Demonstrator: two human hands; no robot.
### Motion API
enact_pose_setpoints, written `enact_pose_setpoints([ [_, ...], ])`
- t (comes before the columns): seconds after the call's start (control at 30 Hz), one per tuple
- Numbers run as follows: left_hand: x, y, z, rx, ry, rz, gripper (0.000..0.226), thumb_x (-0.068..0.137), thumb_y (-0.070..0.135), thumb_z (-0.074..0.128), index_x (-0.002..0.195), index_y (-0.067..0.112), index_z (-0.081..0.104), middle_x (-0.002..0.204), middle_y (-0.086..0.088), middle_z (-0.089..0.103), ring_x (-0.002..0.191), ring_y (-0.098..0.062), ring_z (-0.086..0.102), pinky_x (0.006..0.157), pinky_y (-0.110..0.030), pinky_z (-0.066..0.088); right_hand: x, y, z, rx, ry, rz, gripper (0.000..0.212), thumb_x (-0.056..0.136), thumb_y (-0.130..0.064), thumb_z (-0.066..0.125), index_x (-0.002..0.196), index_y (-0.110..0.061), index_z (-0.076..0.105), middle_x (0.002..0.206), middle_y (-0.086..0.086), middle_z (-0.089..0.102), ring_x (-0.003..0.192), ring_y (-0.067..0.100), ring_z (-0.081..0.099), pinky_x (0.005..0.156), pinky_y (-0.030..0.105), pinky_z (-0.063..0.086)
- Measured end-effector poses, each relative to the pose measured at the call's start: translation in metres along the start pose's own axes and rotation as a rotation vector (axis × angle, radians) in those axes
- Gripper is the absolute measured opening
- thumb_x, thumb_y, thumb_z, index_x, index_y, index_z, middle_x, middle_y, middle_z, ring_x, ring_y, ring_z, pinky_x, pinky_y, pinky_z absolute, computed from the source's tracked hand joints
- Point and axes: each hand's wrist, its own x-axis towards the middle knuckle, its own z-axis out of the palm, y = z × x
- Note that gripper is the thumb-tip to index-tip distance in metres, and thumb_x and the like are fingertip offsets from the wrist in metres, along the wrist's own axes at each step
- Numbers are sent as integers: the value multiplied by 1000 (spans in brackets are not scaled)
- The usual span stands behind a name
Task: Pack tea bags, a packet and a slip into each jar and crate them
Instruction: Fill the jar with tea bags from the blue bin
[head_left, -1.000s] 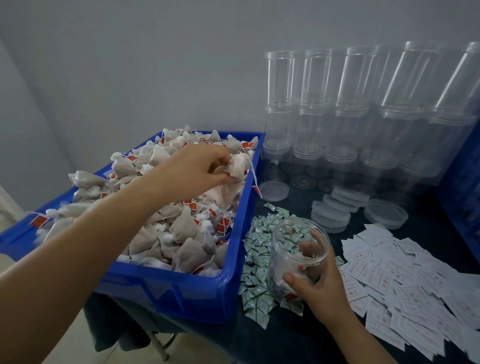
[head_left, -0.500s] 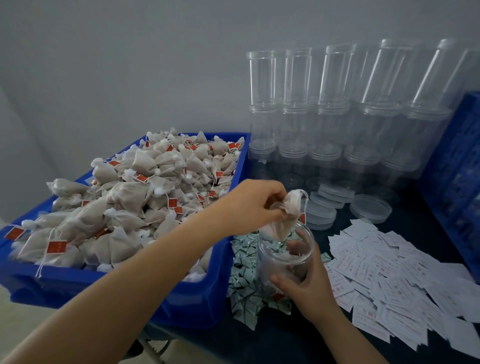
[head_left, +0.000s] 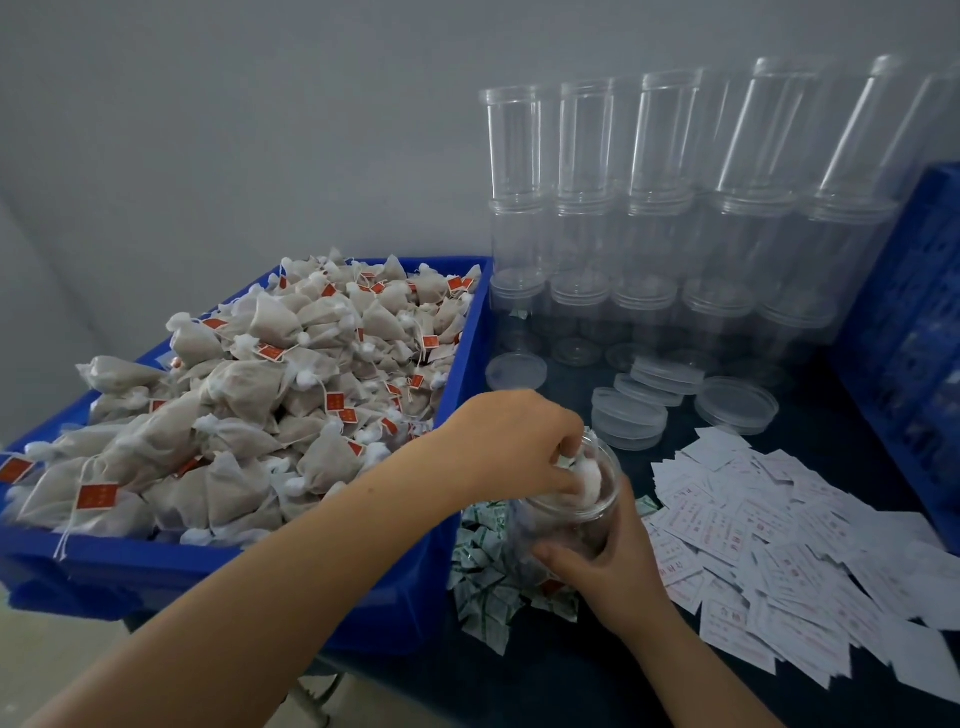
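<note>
Jar (head_left: 569, 514) on table, right of blue bin (head_left: 208, 566) — right hand (head_left: 608, 566) wraps its lower wall. Left hand (head_left: 514, 441) at jar mouth, fingers pinching tea bag (head_left: 589, 475) half inside. Packets (head_left: 485, 587) just beside jar, slips (head_left: 769, 545) right of it.

Left hand (head_left: 514, 441): I see the forearm reaching in from lower left, knuckles up, fingers curled downward, pinching. Right hand (head_left: 610, 558): forearm enters from lower right, thumb pointing left, fingers wrapped round in a grip.
</note>
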Motion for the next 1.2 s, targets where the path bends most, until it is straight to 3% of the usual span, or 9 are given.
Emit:
enact_pose_setpoints([
  [0.13, 2, 0, -1, -18, 17, -9, 25, 90, 45, 57, 99, 24, 63, 97, 8, 65, 89, -12, 57, 79, -37, 52, -2, 0, -2, -53, -4, 41, 106, 55, -42, 87, 143, -55, 30, 144, -13, 50, 131, 9, 52, 103, 47, 51],
  [0.27, 0, -4, -2, -50, 84, -20, 23, 93, 41, 53, 100, 21, 63, 95, 7, 65, 87, -12, 58, 79, -36, 53, -3, -1, -2, -94, -3, 43, 107, 53, -46, 87, 142, -57, 28, 150, -13, 43, 137, 11, 44, 107, 51, 46],
  [0.4, -6, -12, -6, -98, 142, -30, 20, 94, 37, 54, 95, 20, 63, 89, 8, 64, 83, -10, 58, 79, -33, 53, -4, -3, -2, -74, -4, 27, 104, 50, -55, 88, 137, -61, 32, 142, -18, 49, 131, 2, 48, 105, 32, 47],
  [0.5, -12, -17, -9, -103, 168, -19, 19, 93, 37, 54, 92, 20, 63, 82, 11, 59, 78, -7, 56, 77, -30, 52, -3, -4, -6, -32, -18, 45, 102, 50, -51, 85, 139, -47, 34, 133, -22, 54, 124, -3, 52, 94, 14, 48],
  [0.7, -33, -58, -22, -35, 192, -158, 21, 94, 37, 53, 94, 19, 63, 84, 7, 62, 76, -7, 57, 74, -27, 51, 7, -28, -14, 83, 25, 176, 70, 74, -72, 49, 126, -27, 61, 117, -12, 70, 107, 5, 66, 78, 17, 54],
  [0.8, -45, -86, -24, 24, 152, -278, 18, 93, 36, 54, 96, 19, 62, 89, 5, 63, 79, -8, 57, 75, -25, 50, 17, -41, -17, 51, 91, 269, 53, 86, -63, 48, 111, -24, 72, 105, -10, 75, 94, 3, 69, 73, 22, 52],
  [0.97, -65, -126, -19, 254, -49, -461, 26, 91, 36, 55, 114, 23, 58, 113, 5, 59, 97, -13, 53, 81, -28, 48, 29, -56, -29, 109, 179, 289, 16, 94, -24, 60, 103, -24, 73, 96, -5, 78, 92, 6, 72, 76, 27, 49],
  [1.07, -70, -136, -11, 286, -168, -509, 33, 90, 35, 56, 121, 26, 58, 122, 3, 56, 106, -15, 53, 85, -30, 47, 33, -62, -31, 79, 201, 273, 18, 91, -13, 65, 96, -27, 74, 91, -7, 78, 87, 8, 73, 77, 28, 51],
  [1.2, -69, -139, -6, 245, -238, -474, 34, 88, 37, 58, 119, 27, 61, 120, 4, 57, 102, -14, 51, 75, -26, 40, 36, -71, -32, -83, 229, 167, 24, 89, -13, 71, 88, -35, 76, 87, -14, 76, 81, 1, 70, 78, 27, 52],
])
